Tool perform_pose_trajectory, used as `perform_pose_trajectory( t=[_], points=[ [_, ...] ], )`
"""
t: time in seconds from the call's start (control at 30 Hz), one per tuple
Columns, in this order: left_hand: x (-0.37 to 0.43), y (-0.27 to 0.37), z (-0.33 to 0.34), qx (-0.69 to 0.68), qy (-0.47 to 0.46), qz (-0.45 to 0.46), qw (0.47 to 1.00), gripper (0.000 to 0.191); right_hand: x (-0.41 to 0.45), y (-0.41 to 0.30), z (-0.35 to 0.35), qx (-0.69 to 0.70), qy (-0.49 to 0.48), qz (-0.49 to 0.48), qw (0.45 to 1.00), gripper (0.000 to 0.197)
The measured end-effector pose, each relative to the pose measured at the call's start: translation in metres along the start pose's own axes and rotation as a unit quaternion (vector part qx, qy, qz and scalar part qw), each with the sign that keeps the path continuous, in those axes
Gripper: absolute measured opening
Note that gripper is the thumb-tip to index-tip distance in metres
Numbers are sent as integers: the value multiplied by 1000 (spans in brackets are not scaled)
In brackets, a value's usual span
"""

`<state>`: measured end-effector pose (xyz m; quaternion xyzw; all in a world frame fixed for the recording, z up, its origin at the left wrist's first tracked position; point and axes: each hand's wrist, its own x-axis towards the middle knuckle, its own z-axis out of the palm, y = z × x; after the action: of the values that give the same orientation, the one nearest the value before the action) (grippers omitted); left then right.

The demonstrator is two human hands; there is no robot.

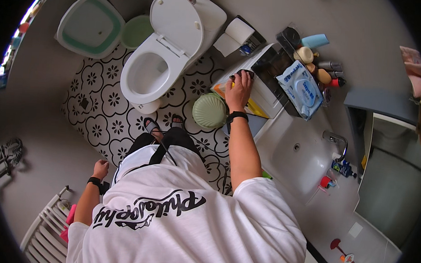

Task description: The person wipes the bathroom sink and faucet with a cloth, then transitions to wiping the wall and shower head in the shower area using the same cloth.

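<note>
My right hand (239, 90) reaches forward over a white cabinet (264, 93) beside the sink. Its fingers rest on a small dark object (246, 73) at the cabinet's edge; whether they grip it is hidden. Just below that hand, a round green ribbed lid (209, 110) shows near the floor. To the right of the hand lies a blue-and-white pack of wet wipes (303, 90). My left hand (101, 169) hangs low at my left side, its fingers curled, with nothing visible in it. Ahead stands a white toilet (145, 72) with its lid up.
A white sink (298, 154) with a chrome tap (340, 140) is at the right. Toilet paper (239, 31) and several bottles stand behind the cabinet. Basins (91, 25) lean by the far wall. A white towel radiator (46, 230) is at the lower left.
</note>
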<state>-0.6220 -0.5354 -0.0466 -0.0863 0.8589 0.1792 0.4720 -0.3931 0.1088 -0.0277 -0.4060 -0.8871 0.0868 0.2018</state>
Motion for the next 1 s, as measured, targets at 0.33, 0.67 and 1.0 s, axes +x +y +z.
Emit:
perform_pose_trajectory(
  t=[0.33, 0.67, 1.0],
  points=[
    [19, -6, -35, -25, 36, 29, 999, 21, -62, 90, -37, -100, 179, 272, 940, 32],
    [14, 14, -46, 33, 16, 36, 999, 22, -6, 9, 17, -42, 125, 99, 986, 40],
    [9, 3, -43, 37, 9, 39, 998, 22, -78, 82, -25, -114, 197, 289, 930, 34]
  ],
)
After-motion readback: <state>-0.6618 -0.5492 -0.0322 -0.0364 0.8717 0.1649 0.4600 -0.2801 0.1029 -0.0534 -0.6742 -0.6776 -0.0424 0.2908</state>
